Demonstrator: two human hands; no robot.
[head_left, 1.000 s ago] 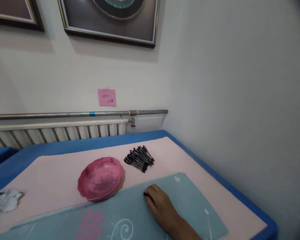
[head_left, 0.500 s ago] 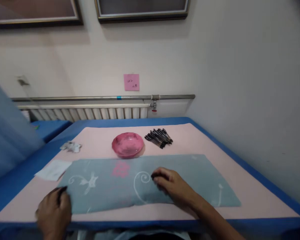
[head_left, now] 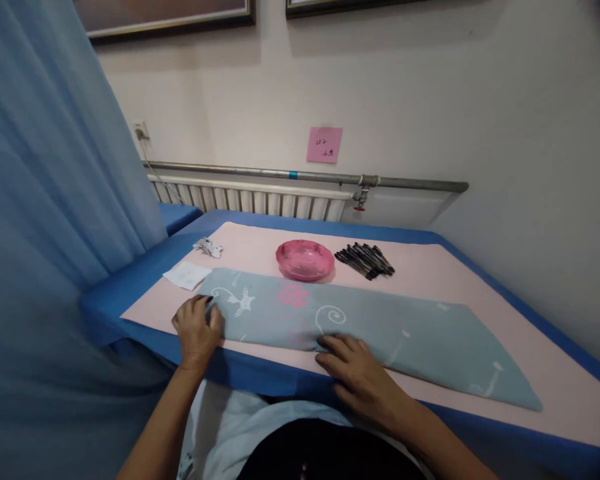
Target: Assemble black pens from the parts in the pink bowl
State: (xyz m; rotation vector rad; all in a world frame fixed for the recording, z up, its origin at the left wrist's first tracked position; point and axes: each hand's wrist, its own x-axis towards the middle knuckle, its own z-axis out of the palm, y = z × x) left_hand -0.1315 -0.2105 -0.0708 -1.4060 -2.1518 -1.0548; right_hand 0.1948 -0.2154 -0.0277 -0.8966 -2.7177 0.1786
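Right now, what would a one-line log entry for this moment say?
left hand: flat on left end of grey-green cloth | right hand: resting on cloth's near edge | behind cloth: pink bowl, black pens

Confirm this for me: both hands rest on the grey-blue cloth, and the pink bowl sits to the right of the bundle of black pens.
Not quite. In the head view the pink bowl sits to the left of the bundle of black pens, not the right. The rest holds: the left hand and the right hand both rest on the grey-blue cloth.
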